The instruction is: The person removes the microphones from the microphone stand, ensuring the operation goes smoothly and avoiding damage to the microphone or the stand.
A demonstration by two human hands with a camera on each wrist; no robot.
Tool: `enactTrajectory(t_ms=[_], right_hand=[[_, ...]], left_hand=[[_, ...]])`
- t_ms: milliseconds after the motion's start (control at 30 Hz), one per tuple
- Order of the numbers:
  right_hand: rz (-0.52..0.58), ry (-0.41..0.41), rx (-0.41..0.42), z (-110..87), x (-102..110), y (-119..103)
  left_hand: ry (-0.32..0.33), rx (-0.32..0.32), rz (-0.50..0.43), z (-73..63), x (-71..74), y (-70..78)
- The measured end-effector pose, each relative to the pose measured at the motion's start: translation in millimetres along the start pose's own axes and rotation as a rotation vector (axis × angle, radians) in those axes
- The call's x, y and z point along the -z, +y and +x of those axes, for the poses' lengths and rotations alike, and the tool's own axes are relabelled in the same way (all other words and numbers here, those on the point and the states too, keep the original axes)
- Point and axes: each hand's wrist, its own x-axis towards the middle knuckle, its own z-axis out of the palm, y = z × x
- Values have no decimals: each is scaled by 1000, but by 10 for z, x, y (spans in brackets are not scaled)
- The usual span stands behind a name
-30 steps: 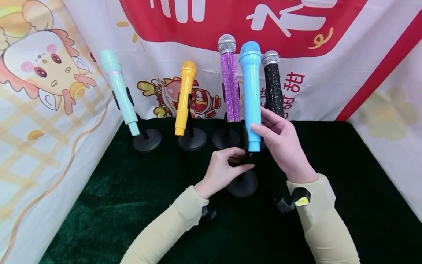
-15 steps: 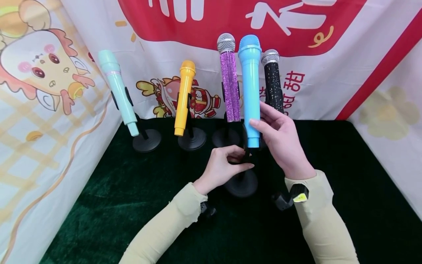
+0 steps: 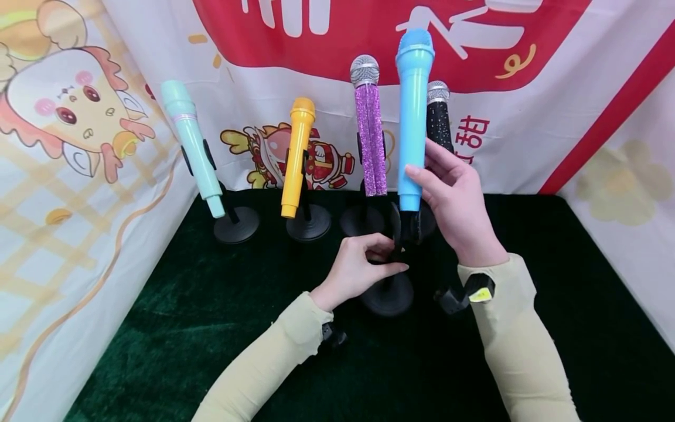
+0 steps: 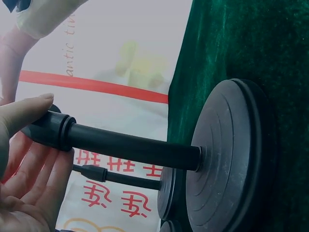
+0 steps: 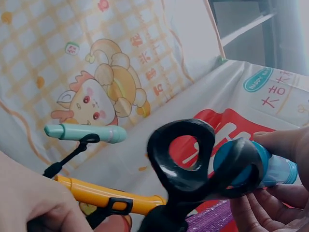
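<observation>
My right hand point(image 3: 456, 202) pinches a light-blue microphone point(image 3: 413, 111) near its lower end, thumb on the near side. The microphone stands nearly upright, its tail just above the black clip point(image 5: 165, 171) of a desk stand. In the right wrist view that clip has nothing in its loops, and the blue microphone is behind it. My left hand point(image 3: 364, 266) grips the same stand point(image 4: 133, 145) at the collar below the clip, thumb on one side and fingers on the other. Its round base point(image 3: 387, 296) rests on the green cloth.
Behind stand a mint microphone point(image 3: 192, 146), a yellow microphone point(image 3: 299, 158), a glittery purple microphone point(image 3: 371, 138) and a speckled black microphone point(image 3: 439, 123), the last partly hidden. A printed cloth backdrop point(image 3: 506, 140) rises behind the dark green tabletop point(image 3: 211, 328).
My right hand has raised the blue microphone up and slightly right, out of the stand's clip, baring the clip arms. The left hand stays on the stand.
</observation>
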Motion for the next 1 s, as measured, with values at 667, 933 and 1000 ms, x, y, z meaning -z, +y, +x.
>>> enactTrajectory(t_ms=[667, 933, 1000], right_hand=[[16, 102, 49, 59, 218, -224], [52, 136, 60, 19, 462, -208], [56, 153, 57, 3, 542, -208]], left_hand=[[-21, 61, 24, 8, 11, 34], [-21, 58, 24, 3, 8, 37], [-19, 55, 26, 4, 4, 30]])
